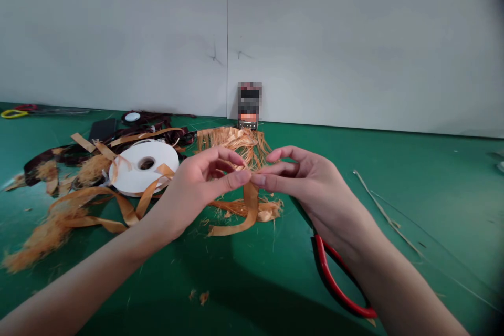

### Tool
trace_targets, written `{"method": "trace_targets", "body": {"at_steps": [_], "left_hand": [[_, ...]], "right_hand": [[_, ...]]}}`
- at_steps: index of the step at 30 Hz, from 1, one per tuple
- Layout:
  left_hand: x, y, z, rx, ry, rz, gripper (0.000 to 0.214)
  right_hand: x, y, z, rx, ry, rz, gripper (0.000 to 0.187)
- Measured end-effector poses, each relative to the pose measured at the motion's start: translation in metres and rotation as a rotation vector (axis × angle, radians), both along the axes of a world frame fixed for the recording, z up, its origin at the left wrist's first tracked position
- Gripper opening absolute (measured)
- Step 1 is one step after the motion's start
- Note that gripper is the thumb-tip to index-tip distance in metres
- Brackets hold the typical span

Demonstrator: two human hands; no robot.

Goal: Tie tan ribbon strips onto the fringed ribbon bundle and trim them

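Observation:
Close together at the middle, my left hand (212,170) and my right hand (299,168) pinch the upper end of a tan ribbon strip (252,202) between thumbs and fingertips. Its lower part hangs down and curls left toward the green table. Behind my fingers lies a bunch of frayed tan ribbon strips (224,137), partly hidden by them. A bundle of tan fringe (271,211) rests on the table just below. Under my right wrist are scissors with red handles (325,268); their blades are mostly covered.
A white ribbon spool (126,168) lies at left among loose tan ribbon and frayed fibres (43,241). Yellow-and-red-handled scissors (16,113) and dark ribbon (157,117) are farther back. A phone-like device (249,105) leans against the white wall (354,37). Thin strands (386,212) lie at right.

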State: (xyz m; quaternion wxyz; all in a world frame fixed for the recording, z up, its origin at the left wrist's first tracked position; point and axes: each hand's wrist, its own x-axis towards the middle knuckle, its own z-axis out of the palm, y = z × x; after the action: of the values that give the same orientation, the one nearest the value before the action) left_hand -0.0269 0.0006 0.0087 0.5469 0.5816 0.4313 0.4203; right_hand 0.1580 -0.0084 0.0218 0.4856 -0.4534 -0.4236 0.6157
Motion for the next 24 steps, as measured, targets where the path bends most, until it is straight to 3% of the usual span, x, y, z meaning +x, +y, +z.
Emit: {"method": "trace_targets", "body": {"at_steps": [5, 16, 24], "left_hand": [[0.0040, 0.0008, -0.0002, 0.028, 0.042, -0.053, 0.014], [0.0048, -0.0041, -0.0051, 0.072, -0.218, -0.017, 0.011], [0.0080, -0.0073, -0.0052, -0.027, -0.272, -0.004, 0.011]], "right_hand": [[-0.0008, -0.0010, -0.0005, 0.019, -0.023, -0.006, 0.035], [-0.0030, -0.0070, 0.0066, -0.018, 0.075, -0.015, 0.035], [-0.0017, -0.0064, 0.0032, 0.021, 0.086, -0.025, 0.028]]}}
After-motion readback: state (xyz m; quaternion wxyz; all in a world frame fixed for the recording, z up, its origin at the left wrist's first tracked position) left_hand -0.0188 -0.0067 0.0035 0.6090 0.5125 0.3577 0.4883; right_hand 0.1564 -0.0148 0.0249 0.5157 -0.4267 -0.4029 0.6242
